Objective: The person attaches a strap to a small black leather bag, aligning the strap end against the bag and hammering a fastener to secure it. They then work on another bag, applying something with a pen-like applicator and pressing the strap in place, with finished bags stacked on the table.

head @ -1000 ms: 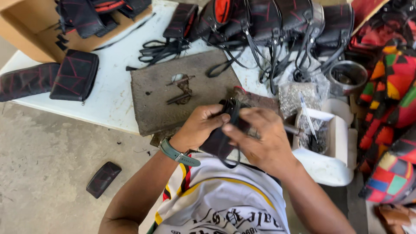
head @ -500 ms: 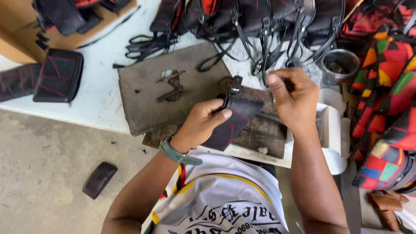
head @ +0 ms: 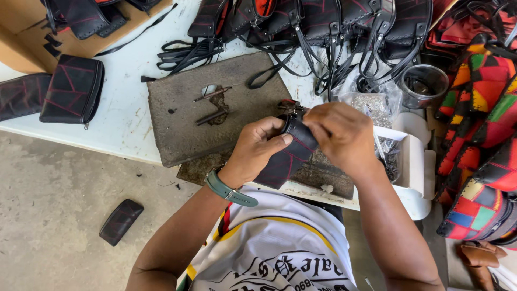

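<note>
White worktop [head: 124, 116] over bare concrete floor [head: 54, 215]; front edge runs diagonal, person's torso just beside it. Grey slab [head: 177, 126] mid-worktop, two metal tools [head: 211, 105] on it. Black bags [head: 323, 21] crowd far edge, straps spilling toward slab. Pouch [head: 72, 89] at left edge; small case [head: 121, 221] on floor. Left hand [head: 258, 151] grip closed on black piece [head: 288, 159] over near edge; right hand [head: 342, 137] pinches its top. Open room: floor left.

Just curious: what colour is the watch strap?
The watch strap is grey-green, seen in the head view.
</note>
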The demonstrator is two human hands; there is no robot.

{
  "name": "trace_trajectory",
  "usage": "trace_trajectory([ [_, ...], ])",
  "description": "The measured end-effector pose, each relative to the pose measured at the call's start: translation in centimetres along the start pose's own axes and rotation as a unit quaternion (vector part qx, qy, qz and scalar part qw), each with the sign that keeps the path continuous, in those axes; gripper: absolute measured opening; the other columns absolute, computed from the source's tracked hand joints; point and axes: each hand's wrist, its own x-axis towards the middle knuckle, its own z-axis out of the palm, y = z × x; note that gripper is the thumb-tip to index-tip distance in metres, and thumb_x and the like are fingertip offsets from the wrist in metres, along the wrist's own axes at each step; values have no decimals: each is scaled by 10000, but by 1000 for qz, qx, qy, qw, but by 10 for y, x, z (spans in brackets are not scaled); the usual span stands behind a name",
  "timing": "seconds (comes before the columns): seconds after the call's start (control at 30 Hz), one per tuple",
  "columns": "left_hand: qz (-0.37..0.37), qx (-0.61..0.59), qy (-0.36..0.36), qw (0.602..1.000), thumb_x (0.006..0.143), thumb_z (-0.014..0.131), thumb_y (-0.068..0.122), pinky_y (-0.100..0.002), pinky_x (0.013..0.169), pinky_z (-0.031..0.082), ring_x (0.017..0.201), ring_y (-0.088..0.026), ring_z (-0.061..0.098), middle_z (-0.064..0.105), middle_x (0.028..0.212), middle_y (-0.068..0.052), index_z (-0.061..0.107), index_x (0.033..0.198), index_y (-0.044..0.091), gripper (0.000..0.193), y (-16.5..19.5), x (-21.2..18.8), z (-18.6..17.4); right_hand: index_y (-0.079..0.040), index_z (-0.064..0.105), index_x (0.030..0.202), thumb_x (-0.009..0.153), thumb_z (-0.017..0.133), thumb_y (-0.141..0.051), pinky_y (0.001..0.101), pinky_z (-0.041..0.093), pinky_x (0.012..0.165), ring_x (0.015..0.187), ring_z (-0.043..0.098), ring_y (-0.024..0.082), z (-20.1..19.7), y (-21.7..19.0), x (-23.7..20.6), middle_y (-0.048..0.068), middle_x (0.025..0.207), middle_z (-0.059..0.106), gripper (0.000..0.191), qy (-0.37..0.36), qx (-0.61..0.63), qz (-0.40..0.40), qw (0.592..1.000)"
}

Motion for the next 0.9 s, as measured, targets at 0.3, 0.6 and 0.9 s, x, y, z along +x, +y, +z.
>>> trace_trajectory([
  [0.3,31,74,15,997,966,719,126,-195,640,426,765,-4,539,663,864,42,689,1060,-1,161,2,-3,2,-46,743,1057,723,758,53,373,594,825,985,713,280,-18,-15,-2,83,1097,708,349,-84,-35,-62,994],
  [0.6,70,155,42,985,959,724,117,-212,551,357,653,-4,441,578,731,52,710,990,-1,122,6,-9,9,-35,764,1039,891,797,-10,298,580,869,1010,728,187,-4,-10,-20,92,1112,738,154,-21,185,152,971],
  [0.9,95,165,33,981,971,728,118,-212,560,347,662,-4,435,551,736,62,695,990,-8,131,7,-13,10,-38,755,1004,871,814,4,301,583,884,1024,727,198,4,-12,-26,91,1087,736,151,15,175,130,976],
])
